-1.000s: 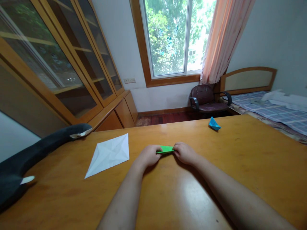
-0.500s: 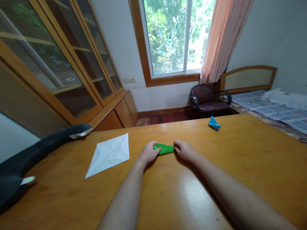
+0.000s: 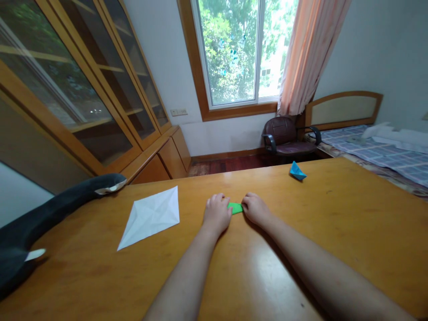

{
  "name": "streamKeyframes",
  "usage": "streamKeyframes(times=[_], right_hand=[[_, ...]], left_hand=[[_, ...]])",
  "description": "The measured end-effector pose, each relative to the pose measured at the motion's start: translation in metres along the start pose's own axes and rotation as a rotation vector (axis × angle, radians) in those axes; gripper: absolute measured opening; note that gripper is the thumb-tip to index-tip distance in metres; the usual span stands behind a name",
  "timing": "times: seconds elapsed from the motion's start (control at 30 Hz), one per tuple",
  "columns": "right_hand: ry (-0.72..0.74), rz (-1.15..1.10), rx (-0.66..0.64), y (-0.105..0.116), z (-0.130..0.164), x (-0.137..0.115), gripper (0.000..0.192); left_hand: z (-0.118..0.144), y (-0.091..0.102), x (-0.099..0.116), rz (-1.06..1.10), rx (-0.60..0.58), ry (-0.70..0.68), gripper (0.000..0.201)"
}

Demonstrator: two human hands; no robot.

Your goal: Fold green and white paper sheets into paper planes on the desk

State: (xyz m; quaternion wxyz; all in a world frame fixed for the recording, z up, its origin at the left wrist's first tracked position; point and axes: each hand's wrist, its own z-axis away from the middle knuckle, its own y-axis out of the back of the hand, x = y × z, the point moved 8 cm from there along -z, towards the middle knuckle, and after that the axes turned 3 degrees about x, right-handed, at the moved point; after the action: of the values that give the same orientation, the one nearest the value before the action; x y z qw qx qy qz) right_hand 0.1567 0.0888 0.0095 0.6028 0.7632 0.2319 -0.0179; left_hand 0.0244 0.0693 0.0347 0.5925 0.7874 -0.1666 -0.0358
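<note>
A folded green paper (image 3: pixel 236 208) lies on the wooden table in front of me, with only its middle strip showing. My left hand (image 3: pixel 217 213) covers its left part, fingers bent over it and pressed down. At the other end, my right hand (image 3: pixel 254 207) pinches the right tip between thumb and fingers. To the left is a creased white paper sheet (image 3: pixel 154 215), lying flat and touched by neither hand. A small blue paper boat (image 3: pixel 297 171) stands near the table's far edge, right of my hands.
A dark curved object with white parts (image 3: pixel 63 203) lies along the left side of the table (image 3: pixel 334 236). Past the far edge are a brown armchair (image 3: pixel 284 131), a bed (image 3: pixel 354 133), a window and a glass-door cabinet (image 3: pixel 110 80).
My left hand has shifted right along the green paper and now lies over its left part, hiding more of it. My right hand keeps its pinch on the right tip.
</note>
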Motion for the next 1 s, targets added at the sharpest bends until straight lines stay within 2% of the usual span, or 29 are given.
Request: streamKeyframes(times=[0.1,0.23,0.57,0.9,1.0], right_hand=[[0.012,0.009,-0.007,-0.001,0.000,-0.001,0.026],[0.018,-0.013,-0.037,-0.001,0.001,-0.002,0.025],[0.023,-0.002,-0.083,0.015,0.011,-0.009,0.021],[0.079,-0.022,-0.082,0.018,0.016,-0.018,0.017],[0.084,-0.021,-0.087,0.017,0.017,-0.020,0.016]], left_hand=[[0.001,-0.012,0.020,0.014,-0.083,-0.134,0.032],[0.001,-0.020,0.026,0.015,-0.155,-0.172,0.031],[0.001,-0.013,0.025,0.000,-0.154,-0.211,0.030],[0.005,-0.002,0.029,0.010,-0.108,-0.246,0.019],[0.005,0.001,0.029,0.002,-0.130,-0.223,0.016]])
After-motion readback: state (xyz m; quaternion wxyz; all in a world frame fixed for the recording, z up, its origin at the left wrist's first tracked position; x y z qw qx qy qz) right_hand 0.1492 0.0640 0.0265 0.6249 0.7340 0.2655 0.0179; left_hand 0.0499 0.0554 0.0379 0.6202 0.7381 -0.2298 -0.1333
